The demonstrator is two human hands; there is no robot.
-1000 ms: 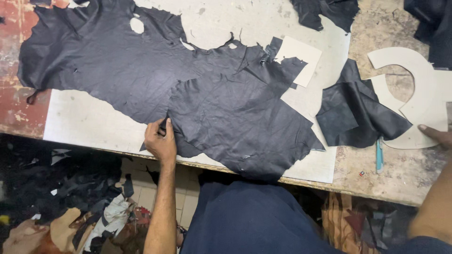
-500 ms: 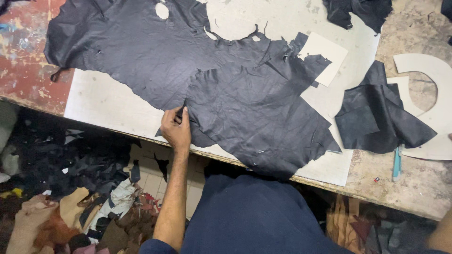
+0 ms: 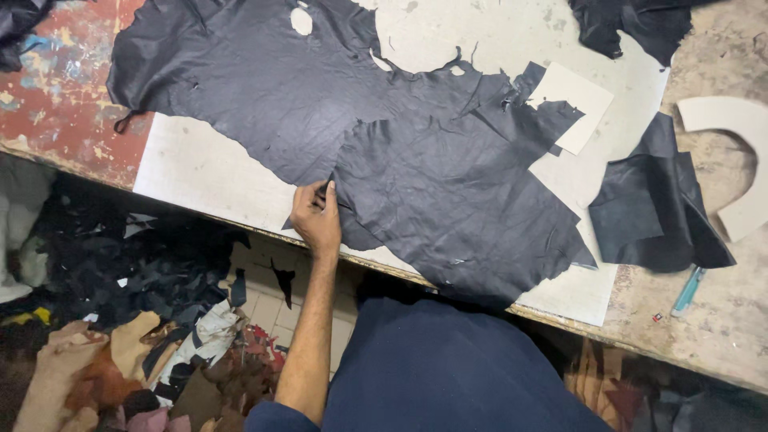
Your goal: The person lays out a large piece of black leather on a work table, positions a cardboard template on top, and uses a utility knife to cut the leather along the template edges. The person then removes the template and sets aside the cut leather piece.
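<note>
Leather (image 3: 416,152), black and ragged-edged, lay spread over the pale cutting board (image 3: 200,172) on the desk (image 3: 64,104), just as half a second before. My left hand (image 3: 316,218) stayed at its near edge, fingers pressed together around a thin dark tool. My right hand, seen at the right a second ago, was out of view.

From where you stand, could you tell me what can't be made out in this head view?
- Right hand: out of frame.
- What the left hand pinches at the black leather sheet: thin, dark, too small to identify.
- Curved pale template: cut off by the right edge.
- Cutting board: mostly covered by leather.
</note>
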